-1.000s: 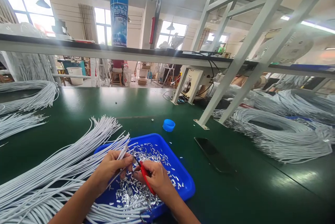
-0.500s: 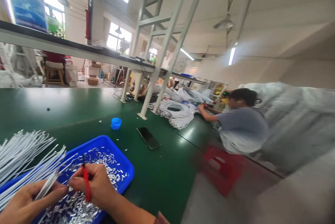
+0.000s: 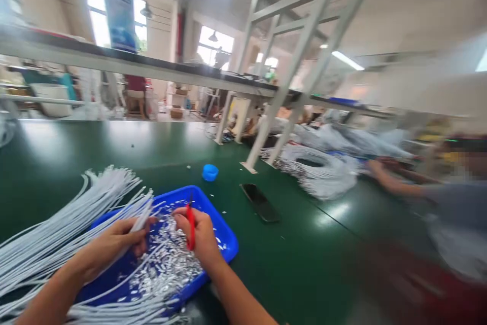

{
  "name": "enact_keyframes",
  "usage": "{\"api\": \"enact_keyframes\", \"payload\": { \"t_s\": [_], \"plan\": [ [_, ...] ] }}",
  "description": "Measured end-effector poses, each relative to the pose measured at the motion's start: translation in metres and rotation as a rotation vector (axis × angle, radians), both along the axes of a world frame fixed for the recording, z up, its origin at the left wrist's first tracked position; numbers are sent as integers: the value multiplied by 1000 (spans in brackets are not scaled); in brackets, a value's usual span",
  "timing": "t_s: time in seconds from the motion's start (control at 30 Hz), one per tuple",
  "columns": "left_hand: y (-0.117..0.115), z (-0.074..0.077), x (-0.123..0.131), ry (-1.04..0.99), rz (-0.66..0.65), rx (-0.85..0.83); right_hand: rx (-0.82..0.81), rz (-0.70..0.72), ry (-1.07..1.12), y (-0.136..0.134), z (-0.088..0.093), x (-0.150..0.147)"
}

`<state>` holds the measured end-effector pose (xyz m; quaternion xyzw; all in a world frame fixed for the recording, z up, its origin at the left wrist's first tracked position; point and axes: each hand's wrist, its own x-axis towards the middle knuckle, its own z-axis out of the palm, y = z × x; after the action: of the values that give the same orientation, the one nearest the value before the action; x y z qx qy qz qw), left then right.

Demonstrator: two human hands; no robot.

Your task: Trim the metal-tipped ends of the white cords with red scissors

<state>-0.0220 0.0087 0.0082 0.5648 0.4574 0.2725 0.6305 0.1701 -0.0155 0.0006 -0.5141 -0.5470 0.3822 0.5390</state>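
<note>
My left hand point(image 3: 114, 244) is closed around a bunch of white wires point(image 3: 141, 219), their ends sticking up past the fingers. A blue tray point(image 3: 231, 248) lies beneath both hands, strewn with small silvery metal pieces point(image 3: 171, 261). Above its right part, my right hand point(image 3: 203, 236) keeps red-handled scissors point(image 3: 190, 228) in its grip, the dark tip pointing up. The thumb and forefinger of that hand are pinched together; whether they hold a small piece I cannot make out. More white wires point(image 3: 57, 233) lie in a thick bundle left of the tray.
On the green table point(image 3: 304, 259) are a blue cap point(image 3: 210, 173) and a black phone point(image 3: 259, 202). Coiled white wires point(image 3: 315, 170) lie farther right, beside the metal frame's legs point(image 3: 262, 135). A co-worker point(image 3: 452, 203) sits at the right edge, blurred.
The view has swung left, so everything appears farther right. My right hand, formerly against my left fingertips, is now apart from them. Both hands keep their hold.
</note>
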Motion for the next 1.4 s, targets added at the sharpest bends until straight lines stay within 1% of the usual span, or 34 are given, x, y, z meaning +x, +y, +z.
{"api": "enact_keyframes", "payload": {
  "t_s": [0.03, 0.07, 0.17, 0.23, 0.3, 0.37, 0.5, 0.57, 0.63, 0.77, 0.87, 1.0, 1.2, 1.27, 1.33, 1.4],
  "plan": [
    [1, 1, -2, -20, -4, -9, -7, 60, 27, 5, -4, 1],
    [2, 1, -3, 3, 5, 6, -21, 111, 62, 9, -9, 2],
    [5, -1, -7, 72, 34, -8, -32, 179, 44, 14, -23, -1],
    [5, -2, -9, 34, 42, -39, -16, 195, -20, 13, -27, -3],
    [4, -2, -10, -26, 45, -35, -9, 203, -99, 12, -25, -6],
    [4, -1, -11, -62, 64, -9, -10, 213, -204, 11, -18, -8],
    [5, 1, -14, -143, 142, 18, 11, 252, -465, 9, -6, -13],
    [5, 1, -15, -191, 169, 17, 11, 271, -557, 7, -5, -15],
    [5, 2, -14, -200, 165, 41, 4, 284, -598, 6, -7, -17],
    [4, -1, -13, -169, 121, 134, -7, 289, -602, 7, -16, -18],
    [5, -3, -13, -163, 106, 170, -28, 292, -589, 7, -21, -17],
    [4, -2, -11, -117, 141, 172, -40, 291, -581, 8, -23, -15],
    [0, 4, -8, -98, 178, 209, -23, 232, -588, 6, -26, -19],
    [0, 4, -7, -120, 146, 183, 0, 213, -589, 6, -27, -21],
    [1, 2, -7, -142, 106, 112, 37, 224, -578, 7, -27, -21],
    [3, 0, -6, -162, 110, 57, 67, 248, -575, 11, -26, -17]
  ]
}}
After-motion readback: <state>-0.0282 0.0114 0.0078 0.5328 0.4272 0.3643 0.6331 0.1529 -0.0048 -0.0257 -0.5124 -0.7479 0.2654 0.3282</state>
